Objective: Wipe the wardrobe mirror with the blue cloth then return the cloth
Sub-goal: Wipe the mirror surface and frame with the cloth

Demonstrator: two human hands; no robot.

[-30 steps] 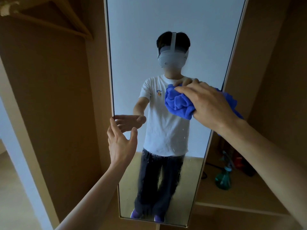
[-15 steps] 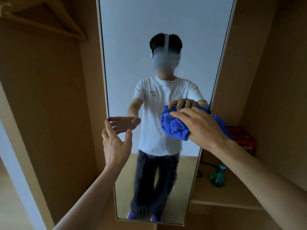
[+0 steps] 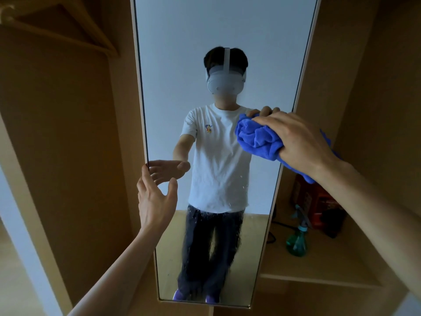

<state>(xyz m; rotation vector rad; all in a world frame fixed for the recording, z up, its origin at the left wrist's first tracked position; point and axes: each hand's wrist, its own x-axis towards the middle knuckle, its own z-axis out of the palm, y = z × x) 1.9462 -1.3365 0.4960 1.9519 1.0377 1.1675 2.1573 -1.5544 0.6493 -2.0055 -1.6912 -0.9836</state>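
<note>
The blue cloth (image 3: pixel 257 140) is bunched into 1 wad and pressed against the wardrobe mirror (image 3: pixel 205 30), close to the glass's right edge. Our right hand (image 3: pixel 300 142) grips it with fingers curled round it, and a tail of cloth trails out past the wrist. The mirror's long axis runs up and down. The droplets (image 3: pixel 211 226) we can see lie lower on the glass, down and left of the cloth, so we judge the next stroke should travel downward, and the right hand is the nearer of the 2. Our left hand (image 3: pixel 155 197) is spread open and holds nothing, its fingertips at the mirror's left edge. A green spray bottle (image 3: pixel 296 242) stands on the shelf (image 3: pixel 330 270) to the right.
</note>
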